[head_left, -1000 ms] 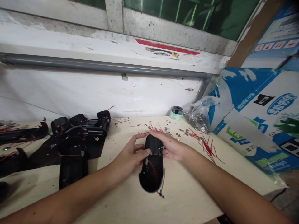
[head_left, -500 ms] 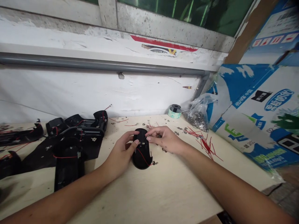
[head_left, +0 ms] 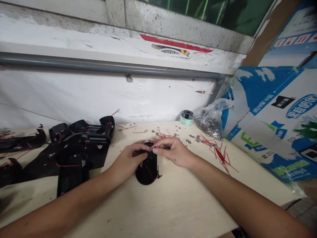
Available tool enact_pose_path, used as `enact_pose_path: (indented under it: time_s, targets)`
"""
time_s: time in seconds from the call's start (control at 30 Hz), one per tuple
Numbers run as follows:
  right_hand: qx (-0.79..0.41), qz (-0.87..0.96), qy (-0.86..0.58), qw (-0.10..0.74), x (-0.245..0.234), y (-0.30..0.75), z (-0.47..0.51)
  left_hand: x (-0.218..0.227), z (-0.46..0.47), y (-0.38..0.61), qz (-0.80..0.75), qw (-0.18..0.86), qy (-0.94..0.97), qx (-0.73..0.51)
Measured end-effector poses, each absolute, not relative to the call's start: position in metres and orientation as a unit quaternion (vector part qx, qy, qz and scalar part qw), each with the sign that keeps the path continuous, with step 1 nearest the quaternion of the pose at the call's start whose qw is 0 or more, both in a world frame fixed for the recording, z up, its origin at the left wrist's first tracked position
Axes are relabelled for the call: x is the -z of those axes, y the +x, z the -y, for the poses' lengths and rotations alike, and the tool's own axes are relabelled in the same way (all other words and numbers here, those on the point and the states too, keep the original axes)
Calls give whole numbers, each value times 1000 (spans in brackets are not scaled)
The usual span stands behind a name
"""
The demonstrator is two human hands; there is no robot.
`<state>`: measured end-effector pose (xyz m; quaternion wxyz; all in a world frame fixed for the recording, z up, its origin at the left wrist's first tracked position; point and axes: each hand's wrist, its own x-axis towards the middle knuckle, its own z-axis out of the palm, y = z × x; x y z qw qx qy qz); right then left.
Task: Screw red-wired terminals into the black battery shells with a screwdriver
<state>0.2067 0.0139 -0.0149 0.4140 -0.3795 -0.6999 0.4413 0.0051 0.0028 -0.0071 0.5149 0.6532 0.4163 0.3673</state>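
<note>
A black plastic shell (head_left: 146, 173) with a rounded near end lies on the table in front of me, its hollow side up. A thin red wire runs across its inside to a small metal piece (head_left: 158, 176) at the right rim. My left hand (head_left: 131, 158) grips the shell's upper left side, fingers over the far end and thumb inside. Over the far right of the shell, my right hand (head_left: 174, 152) has thumb and index finger pinched on a tiny shiny piece, whose exact kind is too small to tell. The two hands' fingertips nearly meet there.
More black shells with red wires (head_left: 81, 142) are piled at the left. Cut red wires (head_left: 221, 155) and small metal pieces lie scattered behind and right of my hands. A tape roll (head_left: 186, 118), a plastic bag of metal parts (head_left: 210, 124) and a blue-white carton (head_left: 269, 112) stand farther back.
The shell has shifted slightly left and nearer to me. My right fingertips have moved a little left and down, closer to my left fingertips. The view has turned slightly.
</note>
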Motion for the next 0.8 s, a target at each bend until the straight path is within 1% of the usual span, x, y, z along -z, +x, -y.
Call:
enact_pose_path:
  time_s: [0.27,0.37,0.47,0.53,0.63,0.7,0.8]
  targets:
    - [-469,692,-361,414,19,201,-13,6,-1,6,-427,528,653,-337]
    - [-481,695,-347,406,18,200,-12,5,1,6,-425,500,659,-367]
    - [-481,673,-372,422,16,201,-12,7,2,7,-435,482,664,-370]
    - [-522,624,-376,445,15,204,-12,11,2,7,-435,475,670,-371]
    - [-608,552,-323,471,14,206,-12,19,-2,6,-432,466,673,-378]
    - [-623,541,-312,472,14,206,-11,24,-4,6,-420,470,675,-383]
    - [-617,550,-331,455,15,205,-9,27,-5,5,-405,477,677,-388]
